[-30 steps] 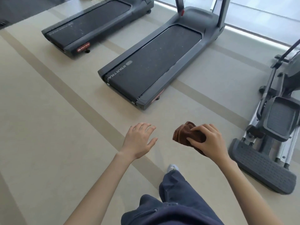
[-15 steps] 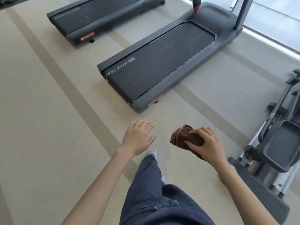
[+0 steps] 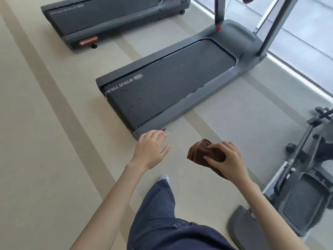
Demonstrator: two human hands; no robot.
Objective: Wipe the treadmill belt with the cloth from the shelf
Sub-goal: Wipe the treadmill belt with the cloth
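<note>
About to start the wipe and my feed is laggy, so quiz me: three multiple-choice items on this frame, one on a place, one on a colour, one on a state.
1. The cloth is not yet on the treadmill belt; where is it?
A) in the right hand
B) on the floor
C) on the elliptical pedal

2. What colour is the cloth?
A) white
B) blue
C) brown

3. What state is the left hand in?
A) gripping the cloth
B) open, holding nothing
C) clenched in a fist

Answers:
1 A: the right hand's fingers curl round the bunched cloth, held in the air short of the belt.
2 C: the cloth is plainly dark brown.
3 B: the left hand's fingers are spread with nothing in them.
</note>
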